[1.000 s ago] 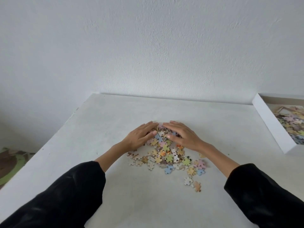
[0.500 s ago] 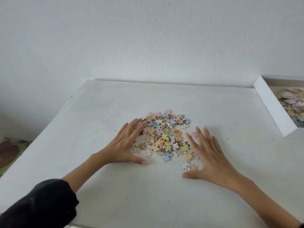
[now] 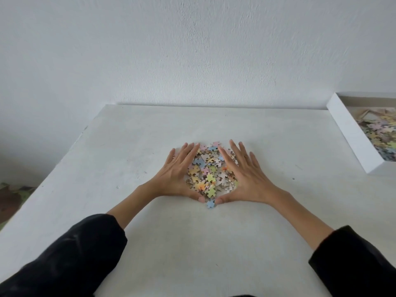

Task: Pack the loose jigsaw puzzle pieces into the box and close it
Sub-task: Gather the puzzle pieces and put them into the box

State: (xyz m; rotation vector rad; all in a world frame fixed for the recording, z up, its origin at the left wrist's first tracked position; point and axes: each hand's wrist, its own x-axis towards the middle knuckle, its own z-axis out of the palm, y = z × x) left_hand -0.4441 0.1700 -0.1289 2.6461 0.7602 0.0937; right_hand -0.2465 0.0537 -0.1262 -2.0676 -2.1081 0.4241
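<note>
The pieces (image 3: pixel 211 170) form a heap mid-table (image 3: pixel 128 146), its long axis running away from the person. The left hand (image 3: pixel 177 173) and right hand (image 3: pixel 244 174), fingers straight and spread, press its sides, thumbs nearly meeting. The open box (image 3: pixel 351 133), holding pieces, sits far right.

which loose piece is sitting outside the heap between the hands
The lone blue piece on the near side of the thumb tips; the rest lie heaped between the left hand and right hand.
</note>
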